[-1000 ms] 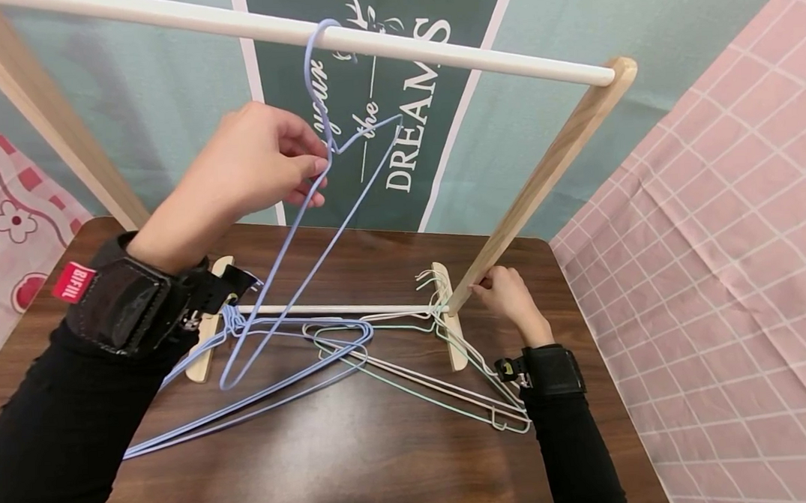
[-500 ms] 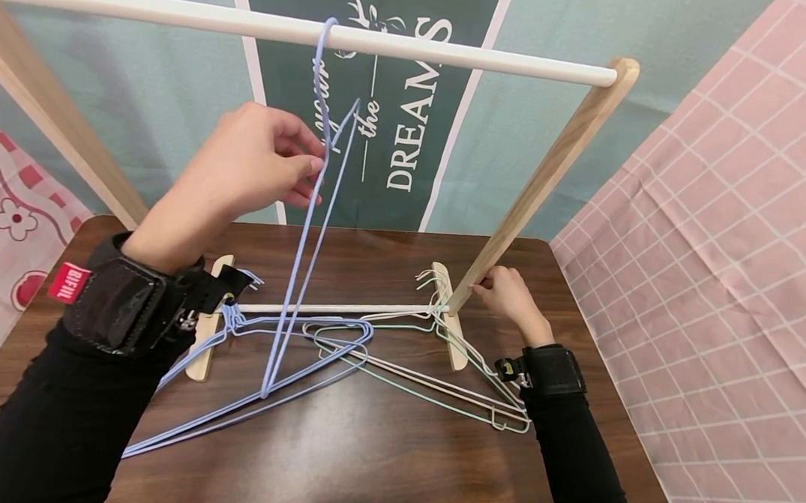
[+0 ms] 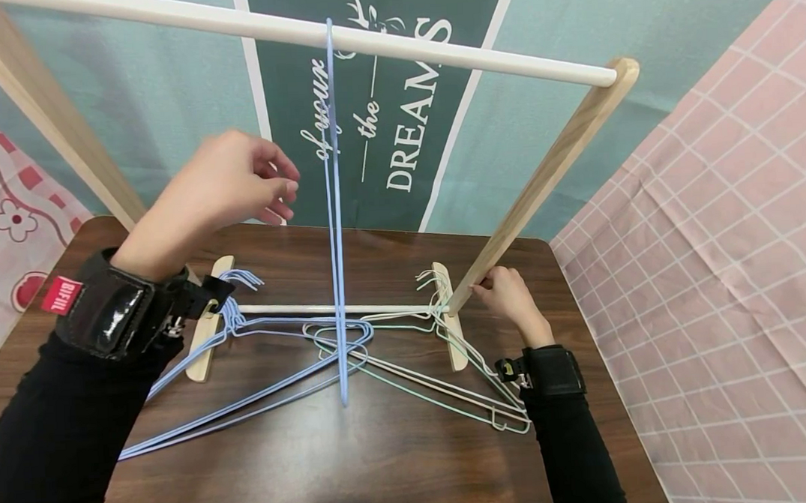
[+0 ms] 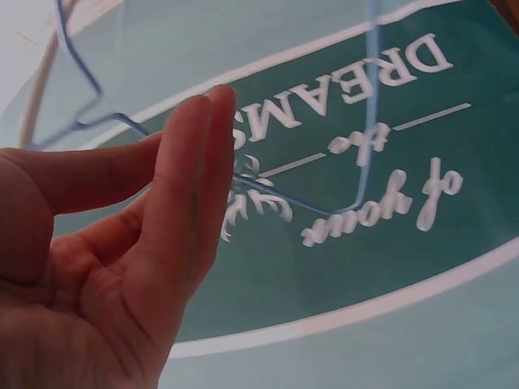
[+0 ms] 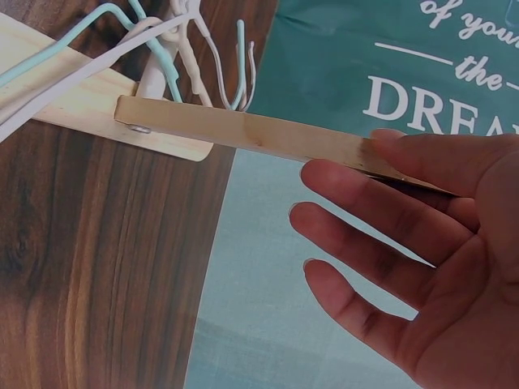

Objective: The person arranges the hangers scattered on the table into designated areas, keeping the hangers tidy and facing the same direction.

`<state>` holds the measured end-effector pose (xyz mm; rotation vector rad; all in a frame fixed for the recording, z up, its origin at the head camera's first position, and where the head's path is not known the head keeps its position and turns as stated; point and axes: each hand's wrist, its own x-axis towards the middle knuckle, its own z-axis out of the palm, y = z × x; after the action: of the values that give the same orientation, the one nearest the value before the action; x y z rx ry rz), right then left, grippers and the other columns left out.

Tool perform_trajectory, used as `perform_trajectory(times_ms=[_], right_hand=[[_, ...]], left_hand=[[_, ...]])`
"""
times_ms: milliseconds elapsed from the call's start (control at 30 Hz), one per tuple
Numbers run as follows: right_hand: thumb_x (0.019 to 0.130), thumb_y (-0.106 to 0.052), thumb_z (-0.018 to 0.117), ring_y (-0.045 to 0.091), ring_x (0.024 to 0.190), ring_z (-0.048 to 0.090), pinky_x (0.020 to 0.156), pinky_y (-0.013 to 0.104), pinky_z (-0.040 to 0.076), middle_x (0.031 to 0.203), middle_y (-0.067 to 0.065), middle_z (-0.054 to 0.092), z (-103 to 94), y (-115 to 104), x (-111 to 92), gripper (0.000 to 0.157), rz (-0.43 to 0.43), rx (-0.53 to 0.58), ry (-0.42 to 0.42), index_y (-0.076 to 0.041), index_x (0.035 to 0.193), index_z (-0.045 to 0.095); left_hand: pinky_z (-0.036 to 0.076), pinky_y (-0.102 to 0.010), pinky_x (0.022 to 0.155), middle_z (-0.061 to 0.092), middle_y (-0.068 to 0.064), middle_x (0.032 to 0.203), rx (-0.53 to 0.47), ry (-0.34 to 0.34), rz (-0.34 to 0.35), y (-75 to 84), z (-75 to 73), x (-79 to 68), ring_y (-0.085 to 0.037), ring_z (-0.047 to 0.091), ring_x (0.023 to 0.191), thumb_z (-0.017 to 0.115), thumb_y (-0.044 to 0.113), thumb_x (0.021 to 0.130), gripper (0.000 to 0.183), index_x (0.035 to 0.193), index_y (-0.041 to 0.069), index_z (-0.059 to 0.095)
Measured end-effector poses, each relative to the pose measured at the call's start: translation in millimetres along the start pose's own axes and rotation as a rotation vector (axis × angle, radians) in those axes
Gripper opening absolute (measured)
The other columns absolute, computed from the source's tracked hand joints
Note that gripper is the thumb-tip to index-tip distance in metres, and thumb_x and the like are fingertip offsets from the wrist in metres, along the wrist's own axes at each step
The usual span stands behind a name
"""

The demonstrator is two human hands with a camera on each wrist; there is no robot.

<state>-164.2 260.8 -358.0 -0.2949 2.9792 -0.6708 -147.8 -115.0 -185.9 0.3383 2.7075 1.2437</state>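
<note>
The rack (image 3: 469, 56) spans the wooden surface (image 3: 318, 473), its right post (image 3: 548, 166) steadied lightly by the right grip (image 3: 509, 295), thumb and forefinger pinching it near the foot. Blue hangers (image 3: 232, 317) and pale hangers (image 3: 439, 308) bunch along the low bar. The single blue hanger (image 3: 337, 209) hangs by its hook from the upper rail, edge-on to the head view. It looks light and springy, a thin, smooth wire likely to swing and slide; the neck below the hook seems the best place to hold. Half a second ago the left grip (image 3: 247, 179) pinched that neck and the hanger slanted; now the grip is released, fingers relaxed, just beside it.
</note>
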Motion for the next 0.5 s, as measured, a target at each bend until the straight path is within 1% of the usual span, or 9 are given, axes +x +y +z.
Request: perform_trajectory(times_ms=[100, 200, 367, 433, 500], right_hand=[[0.086, -0.008, 0.062, 0.021, 0.056, 0.059, 0.05, 0.03, 0.041, 0.074, 0.018, 0.066, 0.2, -0.3, -0.3, 0.018, 0.006, 0.0, -0.001, 0.009, 0.092, 0.066], [0.086, -0.008, 0.062, 0.021, 0.055, 0.059, 0.05, 0.03, 0.042, 0.074, 0.017, 0.066, 0.4, 0.0, -0.1, 0.018, 0.006, 0.002, -0.002, 0.009, 0.091, 0.066], [0.086, -0.008, 0.061, 0.022, 0.056, 0.059, 0.05, 0.03, 0.042, 0.075, 0.018, 0.066, 0.7, 0.3, -0.1, 0.018, 0.006, 0.008, -0.002, 0.009, 0.091, 0.066], [0.086, -0.008, 0.062, 0.022, 0.057, 0.06, 0.051, 0.031, 0.043, 0.075, 0.019, 0.066, 0.9, 0.4, -0.2, 0.018, 0.009, 0.01, 0.001, 0.009, 0.091, 0.066], [0.086, -0.008, 0.062, 0.023, 0.058, 0.06, 0.051, 0.031, 0.044, 0.075, 0.019, 0.066, 1.1, 0.5, -0.2, 0.018, 0.012, 0.013, 0.005, 0.009, 0.091, 0.066]], left_hand=[[0.054, -0.027, 0.055, 0.065, -0.016, 0.083, 0.004, 0.009, -0.02, -12.8, 3.2, -0.5, -0.015, 0.065, 0.061, 0.049, 0.005, 0.09, 0.018, 0.1, -0.007, 0.058], [0.054, -0.027, 0.055, 0.064, -0.018, 0.085, -0.004, 0.002, -0.041, -27.7, 6.6, 0.5, -0.015, 0.064, 0.062, 0.05, 0.004, 0.09, 0.018, 0.101, -0.008, 0.057], [0.054, -0.028, 0.057, 0.064, -0.017, 0.083, -0.05, -0.039, -0.087, -54.5, 11.2, -0.3, -0.014, 0.064, 0.062, 0.052, 0.003, 0.09, 0.02, 0.104, -0.01, 0.055], [0.054, -0.029, 0.058, 0.064, -0.016, 0.083, -0.048, -0.049, -0.106, -64.6, 13.5, -1.4, -0.014, 0.063, 0.063, 0.054, 0.004, 0.089, 0.021, 0.104, -0.01, 0.055], [0.054, -0.03, 0.059, 0.064, -0.016, 0.084, -0.02, -0.064, -0.123, -74.5, 16.1, -3.1, -0.015, 0.063, 0.065, 0.054, 0.006, 0.09, 0.022, 0.105, -0.01, 0.055]])
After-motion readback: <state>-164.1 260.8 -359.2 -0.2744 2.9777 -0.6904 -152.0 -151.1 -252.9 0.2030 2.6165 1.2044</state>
